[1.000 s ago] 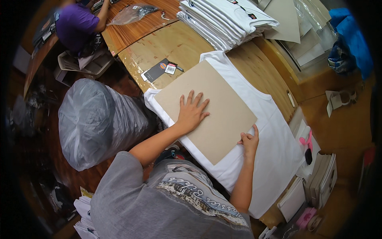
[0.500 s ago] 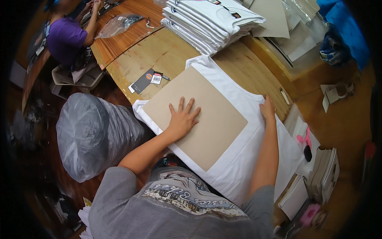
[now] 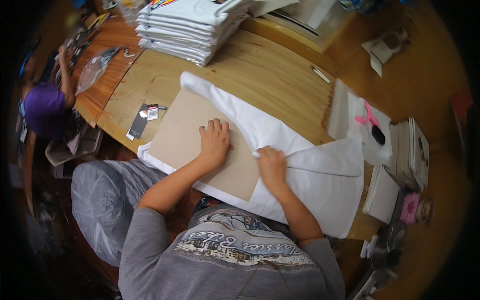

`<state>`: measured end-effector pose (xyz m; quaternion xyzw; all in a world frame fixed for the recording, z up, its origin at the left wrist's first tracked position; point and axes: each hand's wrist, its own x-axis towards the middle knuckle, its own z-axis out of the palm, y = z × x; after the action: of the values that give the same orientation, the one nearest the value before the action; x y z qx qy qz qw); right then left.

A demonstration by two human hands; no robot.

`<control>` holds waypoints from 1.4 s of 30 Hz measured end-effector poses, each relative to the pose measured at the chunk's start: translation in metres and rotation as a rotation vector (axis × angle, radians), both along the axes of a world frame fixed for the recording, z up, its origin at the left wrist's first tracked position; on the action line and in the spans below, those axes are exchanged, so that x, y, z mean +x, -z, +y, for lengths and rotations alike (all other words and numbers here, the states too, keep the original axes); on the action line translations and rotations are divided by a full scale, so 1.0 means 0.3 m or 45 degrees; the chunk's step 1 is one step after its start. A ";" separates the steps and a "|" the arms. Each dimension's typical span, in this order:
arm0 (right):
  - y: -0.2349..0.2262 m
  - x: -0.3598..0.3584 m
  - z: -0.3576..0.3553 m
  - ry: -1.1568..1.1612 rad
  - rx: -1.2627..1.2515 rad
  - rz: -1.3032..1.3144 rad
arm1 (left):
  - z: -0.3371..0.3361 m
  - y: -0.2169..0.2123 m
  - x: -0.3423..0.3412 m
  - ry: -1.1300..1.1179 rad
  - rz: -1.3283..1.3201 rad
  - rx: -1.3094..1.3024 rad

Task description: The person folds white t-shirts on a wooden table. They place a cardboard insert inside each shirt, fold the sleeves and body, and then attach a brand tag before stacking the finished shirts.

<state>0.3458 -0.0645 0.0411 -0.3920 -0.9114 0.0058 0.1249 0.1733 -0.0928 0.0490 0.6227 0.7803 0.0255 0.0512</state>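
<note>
A white garment (image 3: 320, 195), seemingly a shirt, lies across the wooden table with a square beige cardboard sheet (image 3: 180, 122) on top of it. My left hand (image 3: 215, 143) rests on the cardboard, fingers stretched forward and holding nothing. Close by on its right, my right hand (image 3: 272, 167) is closed on the white fabric, at the cardboard's right side. The garment's far side is folded over toward me, covering the cardboard's far right part, and creases run rightward from my grip. Left of the cardboard lie a dark hang tag (image 3: 136, 125) and a small white label (image 3: 153, 113).
A stack of folded white shirts (image 3: 187, 30) stands at the back. A grey plastic bag (image 3: 102, 205) bulges beside the table on the left. Rightward lie a pink-handled tool (image 3: 369, 117) and cardboard pieces (image 3: 401, 150). A co-worker in purple (image 3: 45, 107) sits far left.
My right hand has brought the garment's far edge inward over the cardboard. My left hand's fingers are less spread. The whole view has shifted, with the table appearing further left.
</note>
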 end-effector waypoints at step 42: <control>0.262 0.947 0.176 1.050 -0.271 0.156 | 0.005 0.064 0.146 1.134 -0.254 0.595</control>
<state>0.6298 -0.0116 -0.0374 -0.7333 -0.6635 0.0725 0.1296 0.2172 -0.0915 0.0299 0.8841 0.4040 0.2345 -0.0092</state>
